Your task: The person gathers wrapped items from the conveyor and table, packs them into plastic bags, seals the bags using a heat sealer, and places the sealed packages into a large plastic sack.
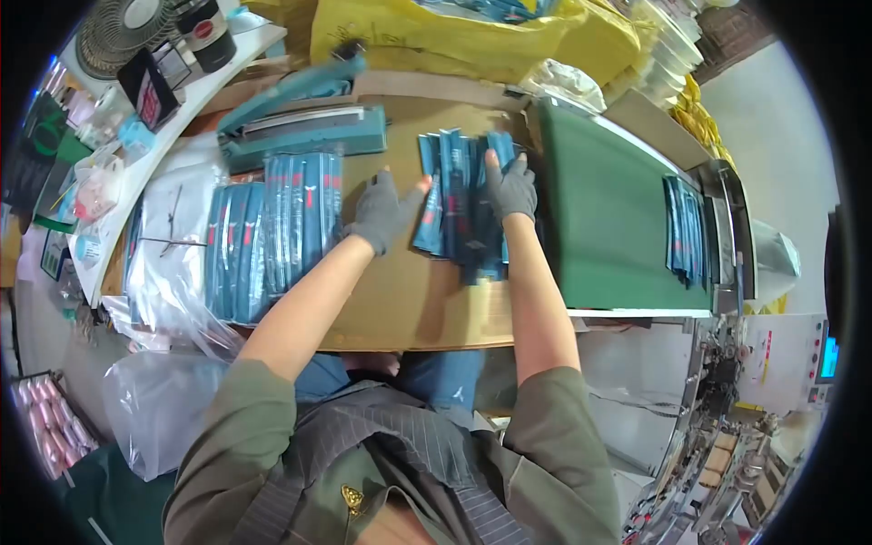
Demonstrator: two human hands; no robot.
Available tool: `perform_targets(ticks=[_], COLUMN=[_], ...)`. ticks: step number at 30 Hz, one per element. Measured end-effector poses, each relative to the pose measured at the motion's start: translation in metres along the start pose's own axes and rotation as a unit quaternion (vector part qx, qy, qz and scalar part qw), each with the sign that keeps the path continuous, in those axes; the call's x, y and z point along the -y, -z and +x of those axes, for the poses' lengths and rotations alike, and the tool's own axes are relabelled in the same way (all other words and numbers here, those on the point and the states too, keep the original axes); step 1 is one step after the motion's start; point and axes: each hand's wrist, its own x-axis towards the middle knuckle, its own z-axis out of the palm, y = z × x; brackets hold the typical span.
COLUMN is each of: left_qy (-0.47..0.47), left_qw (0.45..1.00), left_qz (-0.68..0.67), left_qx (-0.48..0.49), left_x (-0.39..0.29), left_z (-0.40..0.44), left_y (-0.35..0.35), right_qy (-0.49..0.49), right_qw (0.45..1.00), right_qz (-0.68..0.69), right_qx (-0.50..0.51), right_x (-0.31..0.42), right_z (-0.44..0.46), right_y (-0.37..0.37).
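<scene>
Several slim blue packets [460, 195] lie in a loose, uneven pile on the brown cardboard work surface, partly smeared by motion. My left hand [386, 213], in a grey fingertip-less glove, is just left of the pile. Its fingers are spread and nothing is in them. At the pile's right side is my right hand [513, 189], gloved the same way. It touches the packets, thumb and fingers apart, with the outer fingers partly hidden. Left of my hands stand rows of similar blue packets [304, 213] in clear plastic.
A teal heat sealer [309, 136] stands behind the bagged rows. To the right, a green conveyor belt [609, 209] carries more packets [686, 232] at its far end. A yellow sack [436, 41] lies at the back. Clear plastic bags [173, 236] cover the left side.
</scene>
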Motion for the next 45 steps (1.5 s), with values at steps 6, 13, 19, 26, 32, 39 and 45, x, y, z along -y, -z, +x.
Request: perform_targets(ticks=[6,13,19,26,32,39,45], left_qy=[0.13,0.183,-0.141,-0.236,0.064,0.045,-0.163], left_qw=[0.857,0.819,0.861,0.89,0.682,0.974,0.944], left_qz=[-0.452,-0.506,-0.464,-0.333,-0.645,-0.058,0.116], left_qx=[0.209,0.198,0.153,0.202,0.339,-0.215,-0.264], left_x=[0.004,-0.011,-0.02,-0.008,0.029,0.145,0.262], left_z=[0.048,-0.012,-0.07,-0.095,-0.192,-0.265,-0.244], left_y=[-0.078,-0.003,0.063,0.067,0.073,0.121,0.114], right_qy=[-0.019,-0.091,0.209,0.21,0.259,0.035,0.049], right_qw=[0.994,0.776,0.724,0.723,0.756,0.613,0.636], right_qz=[0.065,0.552,0.571,0.585,0.512,0.535,0.493], right_qx=[0.084,0.292,0.326,0.302,0.314,0.58,0.591], right_x=[-0.004,0.021,0.044,0.064,0.105,0.101,0.129], right_z=[-0.021,-0.079,-0.112,-0.174,-0.218,-0.246,-0.264], right_y=[0.003,-0.006,0.086,0.097,0.11,0.034,0.034])
